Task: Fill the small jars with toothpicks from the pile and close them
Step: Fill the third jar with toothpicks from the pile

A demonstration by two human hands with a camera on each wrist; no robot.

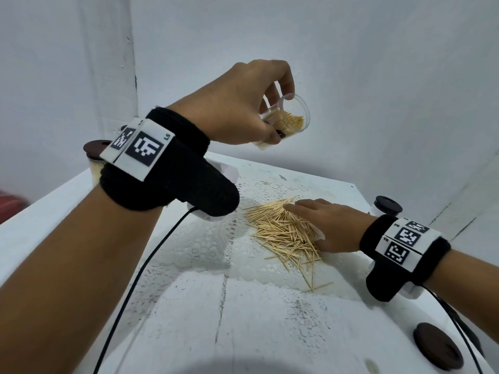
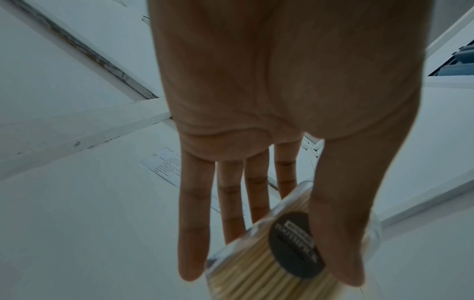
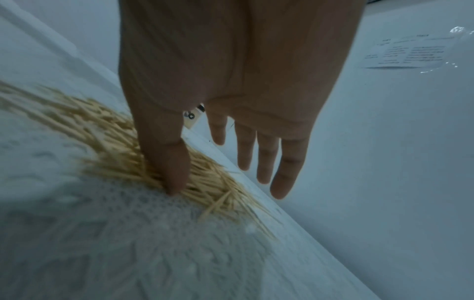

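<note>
My left hand (image 1: 278, 112) is raised above the table's far edge and holds a clear small jar (image 1: 294, 121) tilted on its side. The lidless jar holds a bundle of toothpicks. In the left wrist view the thumb (image 2: 341, 243) lies on the black round label of the jar (image 2: 256, 270). My right hand (image 1: 305, 222) lies flat with straight fingers on the pile of toothpicks (image 1: 280, 233), at the middle right of the table. Its thumb (image 3: 174, 182) presses into the pile (image 3: 115, 146).
A lace doily (image 1: 210, 244) lies under the pile on the white table (image 1: 243, 319). A closed jar with a brown lid (image 1: 94, 155) stands at the back left, another lidded jar (image 1: 387, 206) at the back right. A loose dark lid (image 1: 437, 344) lies front right. White walls stand close behind.
</note>
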